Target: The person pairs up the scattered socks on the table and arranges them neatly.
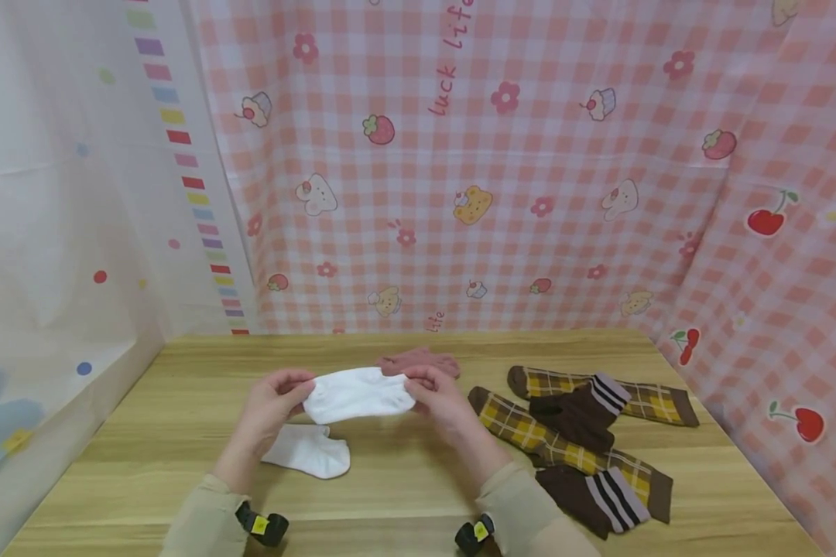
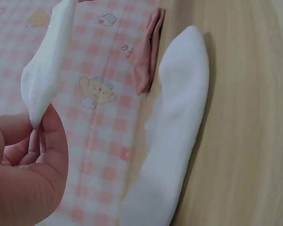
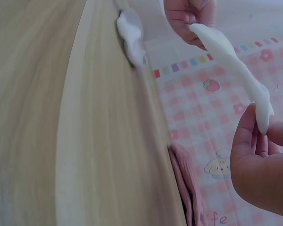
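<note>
A white ankle sock (image 1: 359,394) is stretched sideways between both hands, held up over the table. My left hand (image 1: 275,404) pinches its left end between thumb and fingers, and my right hand (image 1: 443,401) pinches the other end. The left wrist view shows the sock's end (image 2: 40,89) narrowing into the left fingertips. In the right wrist view the held sock (image 3: 238,68) runs as a thin strip from one hand to the other. Below the left hand, a second white sock (image 1: 313,450) lies flat on the wood.
Behind the held sock lies a pink sock bundle (image 1: 421,361). On the right of the wooden table (image 1: 404,495) are two yellow-brown plaid socks (image 1: 522,424) and two dark brown socks with striped cuffs (image 1: 577,418), partly overlapping. A pink checked curtain (image 1: 418,255) hangs behind.
</note>
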`<state>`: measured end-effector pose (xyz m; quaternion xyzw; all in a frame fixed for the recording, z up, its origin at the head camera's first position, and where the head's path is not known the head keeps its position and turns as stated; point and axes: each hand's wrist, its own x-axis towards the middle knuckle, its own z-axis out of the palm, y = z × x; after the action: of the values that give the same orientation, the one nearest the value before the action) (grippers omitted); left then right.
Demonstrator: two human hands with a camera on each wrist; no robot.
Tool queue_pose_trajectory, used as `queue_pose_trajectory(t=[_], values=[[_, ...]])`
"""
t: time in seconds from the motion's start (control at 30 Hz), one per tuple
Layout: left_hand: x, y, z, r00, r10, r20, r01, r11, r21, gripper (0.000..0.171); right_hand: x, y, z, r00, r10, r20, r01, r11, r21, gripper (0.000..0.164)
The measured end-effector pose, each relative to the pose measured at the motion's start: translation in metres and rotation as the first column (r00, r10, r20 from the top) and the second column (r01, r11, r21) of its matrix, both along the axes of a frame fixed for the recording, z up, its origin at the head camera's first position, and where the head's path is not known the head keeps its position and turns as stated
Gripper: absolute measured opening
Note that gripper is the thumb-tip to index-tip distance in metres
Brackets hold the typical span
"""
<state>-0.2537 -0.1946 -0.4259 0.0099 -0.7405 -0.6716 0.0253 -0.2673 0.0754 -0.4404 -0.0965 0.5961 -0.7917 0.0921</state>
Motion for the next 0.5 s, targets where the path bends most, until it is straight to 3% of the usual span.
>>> queue_pose_trajectory(t=[0.33, 0.5], values=[[-0.007, 0.019, -0.009, 1.0, -0.017, -0.004, 0.017, 1.0, -0.012, 0.02, -0.008, 0.019, -0.01, 0.999, -0.045, 0.004, 0.045, 0.997, 0.056, 0.02], [-0.01, 0.029, -0.012, 0.999, -0.037, -0.012, 0.036, 0.998, -0.06, 0.018, -0.01, 0.029, -0.016, 0.997, -0.081, 0.021, 0.078, 0.99, 0.115, 0.019]])
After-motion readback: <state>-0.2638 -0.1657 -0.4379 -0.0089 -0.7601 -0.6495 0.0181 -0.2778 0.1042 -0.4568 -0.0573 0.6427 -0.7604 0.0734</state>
